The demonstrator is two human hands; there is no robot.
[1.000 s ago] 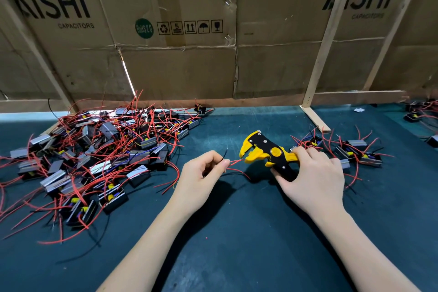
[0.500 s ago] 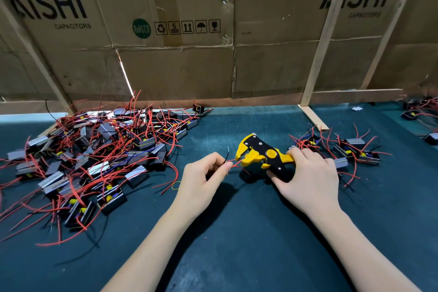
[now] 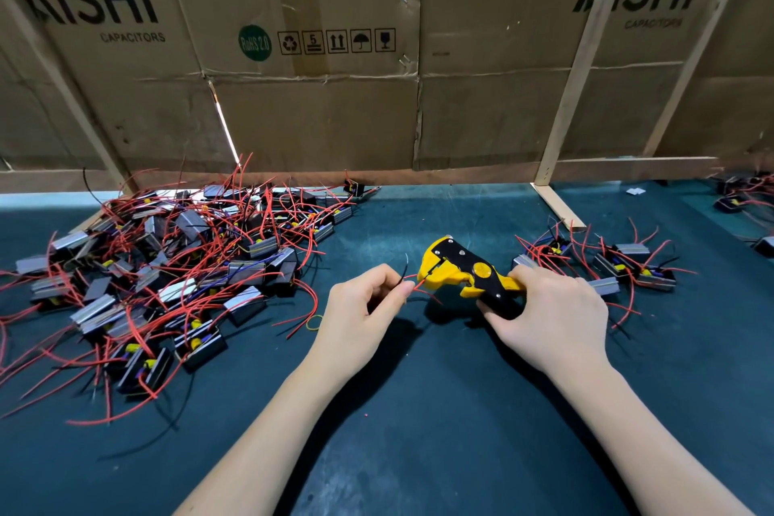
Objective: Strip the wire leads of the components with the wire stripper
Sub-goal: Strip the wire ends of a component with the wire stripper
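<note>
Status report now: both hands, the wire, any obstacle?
Left hand pinches red wire lead, tip at wire stripper mouth. Right hand grips stripper handles. Nothing between them; big component pile lies left.

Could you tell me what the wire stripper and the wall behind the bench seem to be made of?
The wire stripper, gripped by the right hand, looks like moulded yellow and black plastic, matte, with small metal rivets. The back wall is brown corrugated cardboard, creased and taped, printed with box symbols.
</note>
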